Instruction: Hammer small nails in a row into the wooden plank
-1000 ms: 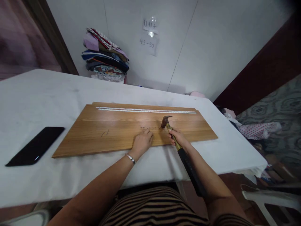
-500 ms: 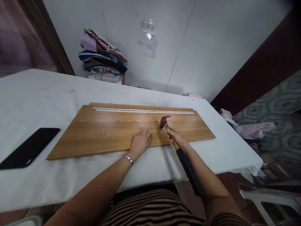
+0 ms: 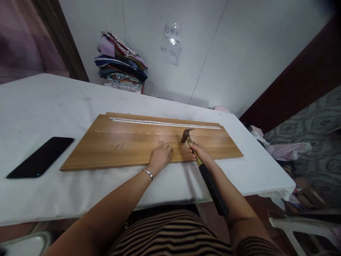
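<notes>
My right hand (image 3: 199,152) grips a claw hammer (image 3: 196,155) by its yellow shaft, well up near the rusty head. The black grip points back toward my body. Its head is low over the wooden board (image 3: 138,142), at the right end of a row of small nails (image 3: 169,142); whether it touches a nail I cannot tell. My left hand (image 3: 161,156) lies flat on the board's near edge, fingers stretched toward the row and holding nothing visible. Two loose nails (image 3: 119,146) rest on the board farther left.
Two white measuring strips (image 3: 165,123) run along the board's far side. A black phone (image 3: 39,158) lies left of the board on the white-covered table (image 3: 87,195). Folded clothes (image 3: 121,64) are stacked by the wall. A white plastic chair (image 3: 295,227) stands at lower right.
The view has shifted slightly, so the board and phone appear a little higher and farther right. Both hands and the hammer keep nearly the same place over the board.
</notes>
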Available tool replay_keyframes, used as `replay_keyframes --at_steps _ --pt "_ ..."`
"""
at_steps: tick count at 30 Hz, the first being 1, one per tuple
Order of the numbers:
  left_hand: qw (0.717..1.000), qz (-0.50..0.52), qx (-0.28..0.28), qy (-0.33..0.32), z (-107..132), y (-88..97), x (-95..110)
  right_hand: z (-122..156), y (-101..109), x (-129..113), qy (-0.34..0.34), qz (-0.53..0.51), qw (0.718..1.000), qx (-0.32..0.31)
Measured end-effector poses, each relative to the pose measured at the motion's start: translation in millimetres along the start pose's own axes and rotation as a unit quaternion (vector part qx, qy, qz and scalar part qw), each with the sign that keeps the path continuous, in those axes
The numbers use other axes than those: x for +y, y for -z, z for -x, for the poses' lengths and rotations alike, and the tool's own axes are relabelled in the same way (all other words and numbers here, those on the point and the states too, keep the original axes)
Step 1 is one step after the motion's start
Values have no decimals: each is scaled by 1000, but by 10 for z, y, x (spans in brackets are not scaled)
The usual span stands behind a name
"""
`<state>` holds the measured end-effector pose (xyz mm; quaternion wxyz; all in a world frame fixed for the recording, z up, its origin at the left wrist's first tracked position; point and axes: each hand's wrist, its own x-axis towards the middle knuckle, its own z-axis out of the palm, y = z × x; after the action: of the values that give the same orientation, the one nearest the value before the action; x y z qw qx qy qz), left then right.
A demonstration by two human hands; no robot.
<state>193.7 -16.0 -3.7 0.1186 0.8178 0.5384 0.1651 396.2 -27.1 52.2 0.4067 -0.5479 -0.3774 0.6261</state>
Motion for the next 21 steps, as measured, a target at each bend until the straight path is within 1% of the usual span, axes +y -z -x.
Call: replay_keyframes --at_steps 6,12,17,21 --pt "1000 7 5 13 -6 13 11 6 -6 -22 -14 -5 1000 1" --pt "1000 15 3 16 -14 6 11 -12 14 -1 -5 -5 1000 -7" --pt "1000 0 -2 2 -29 -25 -1 -24 35 19 0 -7 1000 -10" --pt "1000 -11 -11 -3 -37 -16 4 -31 37 25 0 -5 1000 -6"
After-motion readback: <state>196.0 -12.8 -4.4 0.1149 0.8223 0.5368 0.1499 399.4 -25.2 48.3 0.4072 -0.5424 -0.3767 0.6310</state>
